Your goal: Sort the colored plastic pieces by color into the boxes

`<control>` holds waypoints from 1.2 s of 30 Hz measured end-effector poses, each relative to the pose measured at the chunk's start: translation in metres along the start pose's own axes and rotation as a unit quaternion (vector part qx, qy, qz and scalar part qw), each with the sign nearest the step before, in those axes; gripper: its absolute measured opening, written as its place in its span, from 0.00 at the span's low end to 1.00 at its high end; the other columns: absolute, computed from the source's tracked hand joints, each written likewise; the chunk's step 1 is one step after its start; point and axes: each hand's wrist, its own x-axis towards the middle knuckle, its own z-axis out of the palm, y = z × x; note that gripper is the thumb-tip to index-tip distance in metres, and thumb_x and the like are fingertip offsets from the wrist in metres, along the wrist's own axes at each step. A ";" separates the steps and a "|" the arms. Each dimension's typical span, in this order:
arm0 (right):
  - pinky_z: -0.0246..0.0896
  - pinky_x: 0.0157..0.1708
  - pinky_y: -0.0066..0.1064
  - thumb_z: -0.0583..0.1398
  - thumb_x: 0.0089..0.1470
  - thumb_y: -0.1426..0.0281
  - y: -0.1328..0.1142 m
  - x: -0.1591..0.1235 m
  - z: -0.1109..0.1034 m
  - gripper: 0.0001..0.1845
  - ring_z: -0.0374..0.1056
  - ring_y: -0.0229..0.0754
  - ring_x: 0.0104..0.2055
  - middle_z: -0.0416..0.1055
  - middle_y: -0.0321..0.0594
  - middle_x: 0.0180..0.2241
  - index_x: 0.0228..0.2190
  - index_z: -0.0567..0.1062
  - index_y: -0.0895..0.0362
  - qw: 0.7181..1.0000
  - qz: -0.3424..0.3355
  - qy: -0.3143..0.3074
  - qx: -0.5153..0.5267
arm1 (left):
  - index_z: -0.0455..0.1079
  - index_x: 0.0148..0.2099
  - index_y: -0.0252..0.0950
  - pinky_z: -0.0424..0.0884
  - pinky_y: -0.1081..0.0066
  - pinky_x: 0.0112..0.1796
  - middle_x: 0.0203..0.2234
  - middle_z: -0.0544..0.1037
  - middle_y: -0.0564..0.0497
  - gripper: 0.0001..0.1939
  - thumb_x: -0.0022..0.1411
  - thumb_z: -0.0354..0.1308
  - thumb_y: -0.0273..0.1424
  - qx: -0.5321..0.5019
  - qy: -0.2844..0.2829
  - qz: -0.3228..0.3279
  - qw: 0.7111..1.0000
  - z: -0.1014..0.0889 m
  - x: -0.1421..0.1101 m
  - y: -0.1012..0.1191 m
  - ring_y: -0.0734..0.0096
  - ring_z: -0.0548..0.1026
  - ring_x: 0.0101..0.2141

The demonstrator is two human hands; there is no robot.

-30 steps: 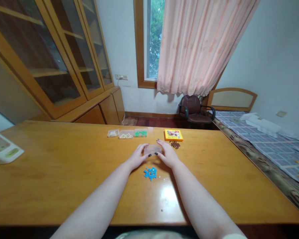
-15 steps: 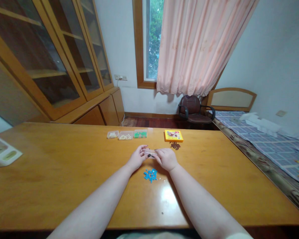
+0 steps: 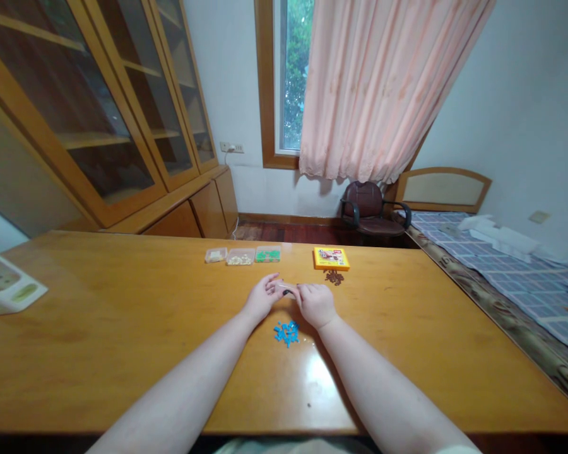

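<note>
My left hand [image 3: 261, 296] and my right hand [image 3: 317, 302] meet over the middle of the table, both closed on a small clear plastic piece [image 3: 285, 287]. Fingers cover most of it, so I cannot tell whether it is a box, a lid or a bag. Just in front of my hands, on the near side, lies a loose heap of small blue plastic pieces [image 3: 286, 333]. Beyond my right hand is a little pile of brown pieces [image 3: 334, 277], close against a yellow box [image 3: 331, 258] with a printed picture.
Along the far edge stand clear containers: one with pale contents [image 3: 215, 255], one with cream pieces [image 3: 239, 257], one with green pieces [image 3: 267, 255]. At the table's [image 3: 137, 353] left edge is a white plastic holder [image 3: 12, 284]. An office chair [image 3: 372, 211] is behind.
My right hand has turned slightly and the clear plastic piece is tilted differently, with less of it showing. The view has shifted a little; the heaps and boxes stay put.
</note>
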 end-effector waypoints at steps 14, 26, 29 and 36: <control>0.50 0.28 0.31 0.46 0.63 0.62 0.000 0.008 0.001 0.24 0.67 0.41 0.26 0.72 0.45 0.23 0.24 0.73 0.59 0.992 0.120 0.008 -0.030 | 0.53 0.60 0.31 0.66 0.58 0.50 0.48 0.72 0.37 0.43 0.44 0.67 0.37 0.036 -0.011 0.040 0.999 0.005 -0.009 0.005 0.61 0.73 0.45; 0.62 0.31 0.32 0.54 0.55 0.58 0.032 0.004 0.020 0.14 0.65 0.40 0.27 0.71 0.42 0.31 0.34 0.66 0.57 0.904 0.269 0.120 0.310 | 0.62 0.55 0.38 0.61 0.56 0.54 0.53 0.68 0.43 0.31 0.47 0.61 0.22 0.185 -0.180 0.126 0.958 -0.011 -0.016 0.011 0.61 0.67 0.53; 0.63 0.34 0.34 0.53 0.54 0.64 0.037 0.005 0.027 0.09 0.66 0.41 0.31 0.71 0.43 0.32 0.33 0.66 0.57 0.888 0.264 0.119 0.358 | 0.59 0.59 0.40 0.58 0.57 0.56 0.56 0.65 0.44 0.35 0.47 0.62 0.23 0.237 -0.153 0.162 0.946 -0.013 -0.015 0.013 0.60 0.64 0.55; 0.60 0.48 0.41 0.53 0.53 0.69 0.042 -0.001 0.030 0.21 0.66 0.46 0.45 0.70 0.49 0.47 0.49 0.68 0.59 0.927 0.207 -0.016 0.313 | 0.56 0.62 0.39 0.55 0.56 0.58 0.57 0.64 0.44 0.39 0.47 0.63 0.27 0.368 -0.101 0.146 0.913 -0.016 -0.007 0.014 0.58 0.61 0.57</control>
